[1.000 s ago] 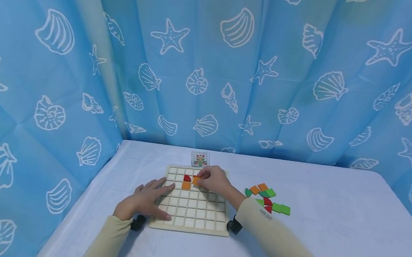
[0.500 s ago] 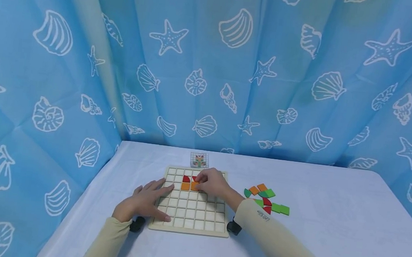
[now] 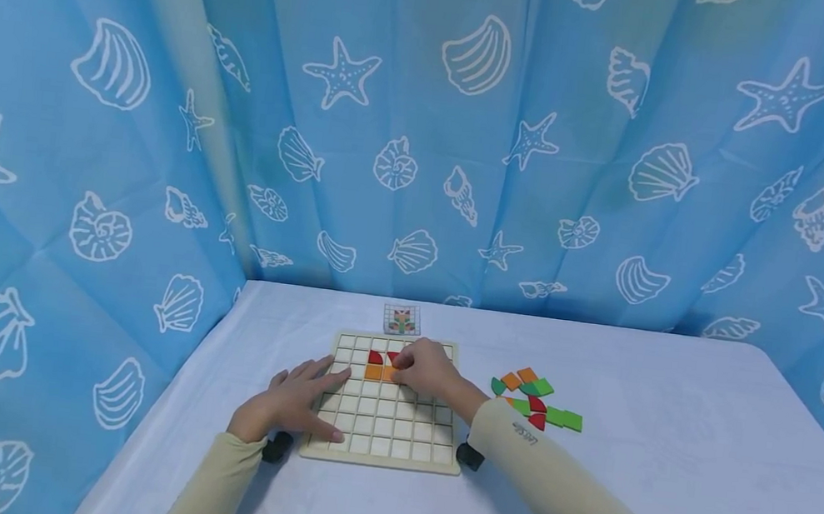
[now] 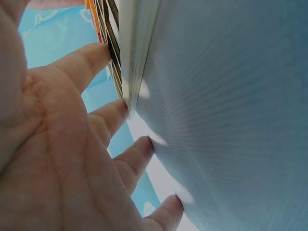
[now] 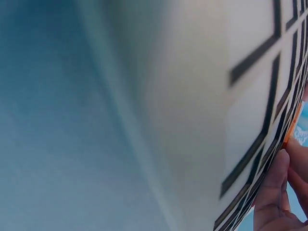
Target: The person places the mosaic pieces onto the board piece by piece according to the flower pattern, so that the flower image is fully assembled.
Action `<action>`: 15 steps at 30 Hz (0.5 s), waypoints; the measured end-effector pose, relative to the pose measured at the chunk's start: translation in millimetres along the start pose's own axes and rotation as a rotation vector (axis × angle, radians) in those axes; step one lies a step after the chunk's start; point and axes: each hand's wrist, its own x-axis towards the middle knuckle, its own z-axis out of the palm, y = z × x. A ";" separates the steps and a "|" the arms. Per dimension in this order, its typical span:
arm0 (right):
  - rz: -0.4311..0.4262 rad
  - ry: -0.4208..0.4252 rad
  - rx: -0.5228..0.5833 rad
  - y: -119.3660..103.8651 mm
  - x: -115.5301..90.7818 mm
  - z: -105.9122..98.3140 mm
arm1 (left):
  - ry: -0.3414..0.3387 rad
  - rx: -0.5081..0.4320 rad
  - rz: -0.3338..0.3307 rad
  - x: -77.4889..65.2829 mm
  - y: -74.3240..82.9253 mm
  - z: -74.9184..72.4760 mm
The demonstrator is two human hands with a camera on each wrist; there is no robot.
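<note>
A cream grid board (image 3: pixel 379 460) lies on the table with its raised lines making square cells. Two red quarter-round tiles sit in it, the left one (image 3: pixel 375 357) fully seen, the other (image 3: pixel 392 358) partly behind my right hand. Below them are an orange square tile (image 3: pixel 373 372) and a second orange tile (image 3: pixel 390 374). My right hand (image 3: pixel 430 369) has thumb and fingertips on this second tile, which lies level beside the first. My left hand (image 3: pixel 297 400) rests spread over the board's left edge; in the left wrist view its fingers (image 4: pixel 86 62) touch board and cloth.
Right of the board lies a loose group of tiles: orange squares (image 3: pixel 511 380), green squares (image 3: pixel 571 421), red quarter-rounds (image 3: pixel 536 421) and a dark green piece (image 3: pixel 497 386). A small pattern card (image 3: pixel 402 320) lies behind the board. A blue shell-print curtain (image 3: pixel 421 166) hangs behind the table.
My right hand has lowered the second orange tile slightly toward me into the cell beside the first, uncovering part of the second red tile. The left hand has stayed put.
</note>
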 end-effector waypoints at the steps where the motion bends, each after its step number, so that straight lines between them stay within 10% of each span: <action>1: 0.000 0.002 0.003 -0.1 -0.5 -0.3 | -0.001 -0.001 -0.001 0.0 -0.1 0.2; 15: 0.016 -0.043 0.102 4.4 -0.5 -5.7 | -0.004 -0.023 -0.009 1.5 -2.2 2.5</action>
